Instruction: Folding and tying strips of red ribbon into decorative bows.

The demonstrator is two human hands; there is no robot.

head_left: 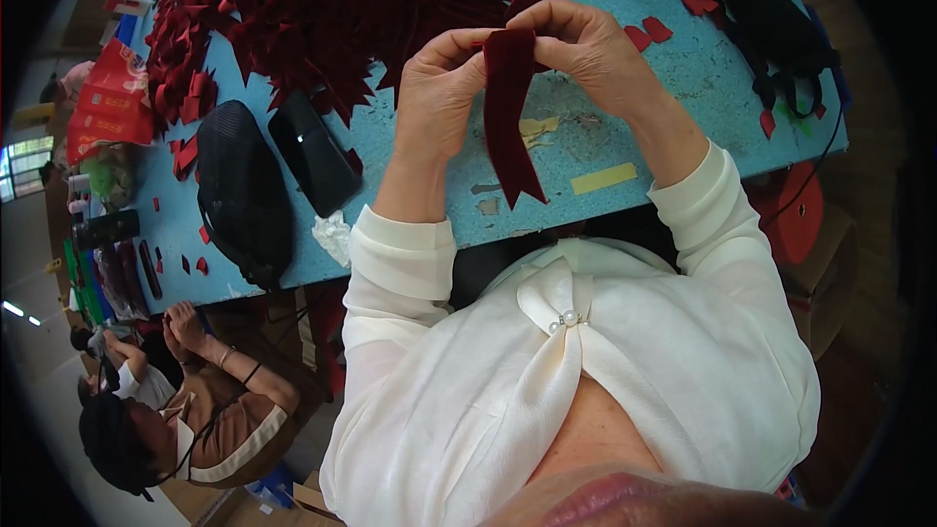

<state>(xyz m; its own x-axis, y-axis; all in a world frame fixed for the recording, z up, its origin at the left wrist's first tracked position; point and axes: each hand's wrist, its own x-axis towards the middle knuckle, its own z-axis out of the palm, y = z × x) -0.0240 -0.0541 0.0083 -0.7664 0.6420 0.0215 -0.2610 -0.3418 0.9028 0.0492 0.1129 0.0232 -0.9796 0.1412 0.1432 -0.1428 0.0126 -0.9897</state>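
While both hands' fingers [459,44] pinch the ribbon [509,107], its tail hangs above bare table [673,68].

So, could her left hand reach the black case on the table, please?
Probably yes: the black case lies just left of her left hand with bare table between, but that hand is pinching the ribbon and would have to let go.
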